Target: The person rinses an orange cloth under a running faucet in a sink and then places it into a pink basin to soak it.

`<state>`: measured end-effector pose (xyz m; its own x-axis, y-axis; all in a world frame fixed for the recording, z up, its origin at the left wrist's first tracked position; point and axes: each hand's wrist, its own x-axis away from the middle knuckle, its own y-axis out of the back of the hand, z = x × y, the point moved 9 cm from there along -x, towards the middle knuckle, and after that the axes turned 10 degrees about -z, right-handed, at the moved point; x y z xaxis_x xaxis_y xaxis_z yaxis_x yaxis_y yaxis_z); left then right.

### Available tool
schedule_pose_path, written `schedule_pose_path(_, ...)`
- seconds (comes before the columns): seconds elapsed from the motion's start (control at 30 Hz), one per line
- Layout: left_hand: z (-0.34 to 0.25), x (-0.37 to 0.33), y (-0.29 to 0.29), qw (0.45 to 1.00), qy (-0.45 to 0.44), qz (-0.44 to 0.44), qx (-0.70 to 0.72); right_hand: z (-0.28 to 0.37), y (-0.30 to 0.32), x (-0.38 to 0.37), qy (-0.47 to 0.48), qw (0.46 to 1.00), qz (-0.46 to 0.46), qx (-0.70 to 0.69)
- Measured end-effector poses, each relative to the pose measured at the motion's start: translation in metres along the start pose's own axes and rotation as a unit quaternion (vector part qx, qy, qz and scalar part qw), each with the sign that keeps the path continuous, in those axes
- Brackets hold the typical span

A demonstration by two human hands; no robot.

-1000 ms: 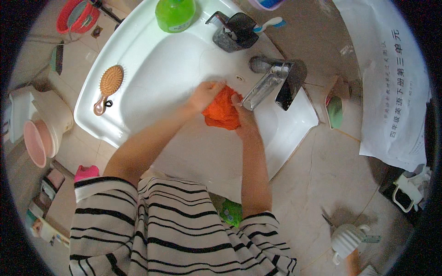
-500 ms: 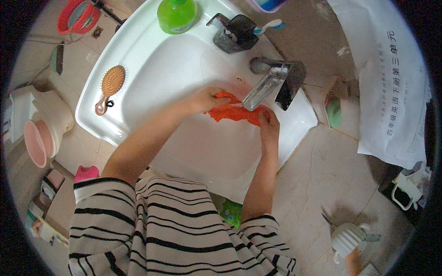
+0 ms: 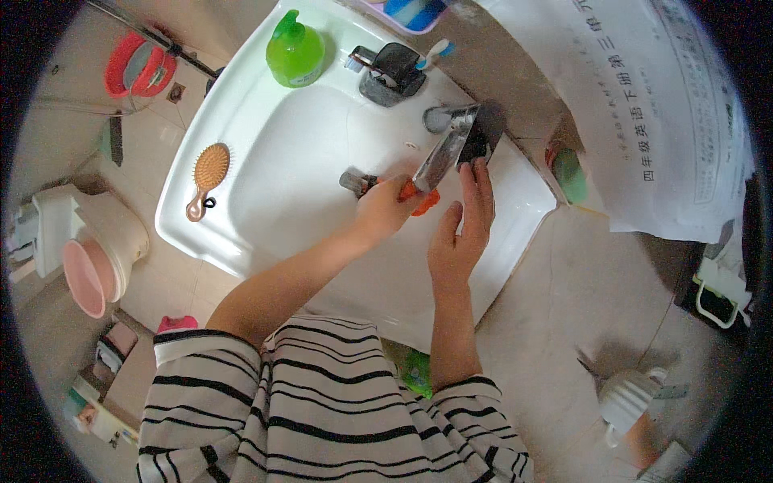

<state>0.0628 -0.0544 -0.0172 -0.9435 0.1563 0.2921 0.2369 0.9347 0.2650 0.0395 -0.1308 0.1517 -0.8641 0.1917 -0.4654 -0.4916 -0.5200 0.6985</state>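
My left hand [image 3: 386, 211] is closed on a wet-looking orange-red cloth [image 3: 425, 204], bunched under the metal faucet [image 3: 441, 157] over the white sink [image 3: 266, 145]. Most of the cloth is hidden by the fingers and spout. A short grey and dark piece [image 3: 354, 183] shows just left of that hand; I cannot tell whether it is held or part of the basin. My right hand [image 3: 460, 237] holds nothing, its fingers stretched and thumb apart. Its fingertips reach the dark back part of the faucet; whether they press on it is unclear.
On the sink rim are a wooden hairbrush [image 3: 212, 169], a green pump bottle [image 3: 295, 55], a dark holder [image 3: 392, 76] and a toothbrush [image 3: 435, 53]. A printed paper sheet [image 3: 644, 121] hangs at the right. A pink basin [image 3: 88, 278] stands at the left.
The cloth was spread between both hands; now it is bunched in my left hand. My right hand has let go and moved up to the faucet. The view has shifted slightly.
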Motion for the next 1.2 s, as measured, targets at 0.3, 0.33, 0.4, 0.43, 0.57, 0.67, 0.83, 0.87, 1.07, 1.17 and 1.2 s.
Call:
schedule_pose_path(0.3,-0.09,0.093,0.04,0.942,-0.293,0.066,-0.147,-0.078,-0.058,0.117,-0.524,0.713,-0.055,-0.463)
schedule_pose_path(0.33,-0.094,0.103,0.035,0.926,-0.328,0.107,-0.151,-0.074,-0.088,0.146,-0.569,0.528,0.053,-0.628)
schedule_pose_path(0.4,-0.09,0.117,0.031,0.92,-0.342,0.162,-0.1,-0.045,-0.102,0.165,-0.587,0.33,0.157,-0.722)
schedule_pose_path(0.43,-0.087,0.122,0.028,0.915,-0.347,0.19,-0.075,-0.041,-0.104,0.168,-0.603,0.358,0.155,-0.696)
schedule_pose_path(0.57,-0.012,0.081,0.061,0.987,-0.129,0.046,0.088,-0.064,-0.104,0.191,-0.665,0.424,0.043,-0.614)
schedule_pose_path(0.67,0.063,0.058,0.075,0.977,0.087,-0.069,0.183,-0.04,-0.094,0.175,-0.673,0.449,0.03,-0.587)
schedule_pose_path(0.83,0.058,0.07,0.048,0.864,0.237,0.043,0.443,-0.028,-0.104,0.166,-0.657,0.436,0.041,-0.613)
schedule_pose_path(0.87,0.047,0.068,0.057,0.923,0.166,0.046,0.345,-0.029,-0.105,0.165,-0.656,0.439,0.038,-0.613)
schedule_pose_path(1.07,-0.047,0.114,0.058,0.91,-0.397,0.063,-0.102,-0.019,-0.105,0.149,-0.286,0.807,0.219,-0.469)
schedule_pose_path(1.17,-0.034,0.121,0.068,0.908,-0.399,-0.01,-0.125,-0.059,-0.135,0.18,-0.533,0.657,0.087,-0.526)
schedule_pose_path(1.2,-0.02,0.107,0.077,0.953,-0.29,-0.031,-0.081,-0.063,-0.144,0.187,-0.599,0.584,0.051,-0.545)
